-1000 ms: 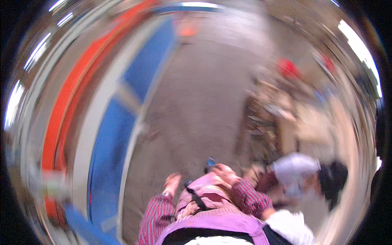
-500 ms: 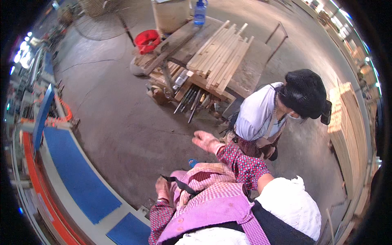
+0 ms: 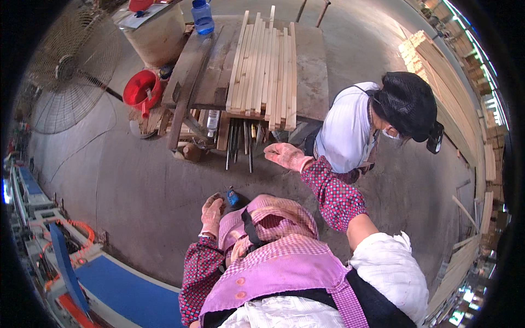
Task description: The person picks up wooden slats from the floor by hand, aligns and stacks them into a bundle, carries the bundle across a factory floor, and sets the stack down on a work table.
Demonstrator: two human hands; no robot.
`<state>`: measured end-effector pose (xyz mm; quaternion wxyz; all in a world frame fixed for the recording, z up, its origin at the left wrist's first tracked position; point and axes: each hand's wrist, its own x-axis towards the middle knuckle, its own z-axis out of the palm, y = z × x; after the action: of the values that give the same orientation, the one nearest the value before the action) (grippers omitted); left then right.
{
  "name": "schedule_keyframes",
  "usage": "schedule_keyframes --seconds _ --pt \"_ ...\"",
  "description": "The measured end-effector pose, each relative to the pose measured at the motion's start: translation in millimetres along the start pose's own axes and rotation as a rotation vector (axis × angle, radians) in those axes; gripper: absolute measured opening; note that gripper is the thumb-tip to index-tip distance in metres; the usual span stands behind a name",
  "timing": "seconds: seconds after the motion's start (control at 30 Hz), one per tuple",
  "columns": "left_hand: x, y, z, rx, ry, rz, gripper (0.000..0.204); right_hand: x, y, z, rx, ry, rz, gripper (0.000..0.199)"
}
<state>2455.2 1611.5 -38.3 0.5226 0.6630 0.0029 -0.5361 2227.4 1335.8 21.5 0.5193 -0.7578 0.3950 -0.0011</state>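
My right hand point(image 3: 287, 157), in a pale pinkish work glove, reaches forward with its fingers stretched out and nothing in it. It is nearest to a bundle of light wooden strips point(image 3: 265, 71), which lies on a worn wooden table point(image 3: 313, 68) ahead, but does not touch them. My left hand point(image 3: 211, 214), gloved too, hangs low beside my pink checked apron point(image 3: 273, 273). Its fingers are loosely bent and apart, with nothing visible in them. Checked sleeve covers reach up both forearms.
A co-worker point(image 3: 350, 126) in a dark cap stands right of the table. Left of it are a red bucket point(image 3: 141, 90), a large fan point(image 3: 65, 68) and a pale bin point(image 3: 150, 35). A blue-topped machine point(image 3: 128, 287) lies lower left; stacked timber point(image 3: 437, 82) stands far right.
My view has swung leftward and closer to the table, so the strips now lie straight ahead. My left hand has moved forward; my right hand stays stretched out toward the table.
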Motion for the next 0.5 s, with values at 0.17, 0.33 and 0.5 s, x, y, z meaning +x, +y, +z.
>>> schedule_keyframes --seconds 0.17,0.33,0.5 --pt "42.3 49.0 -16.8 0.134 -0.088 -0.064 0.029 48.0 -10.9 -17.9 -0.081 0.111 -0.014 0.044" --pt "74.5 82.9 -26.2 0.295 -0.119 -0.081 0.030 76.5 -14.4 -37.9 -0.318 0.232 0.060 0.036" --pt "107.6 103.0 0.2 0.282 -0.127 -0.043 0.028 83.4 -44.1 -69.5 -0.329 0.154 0.212 0.035"
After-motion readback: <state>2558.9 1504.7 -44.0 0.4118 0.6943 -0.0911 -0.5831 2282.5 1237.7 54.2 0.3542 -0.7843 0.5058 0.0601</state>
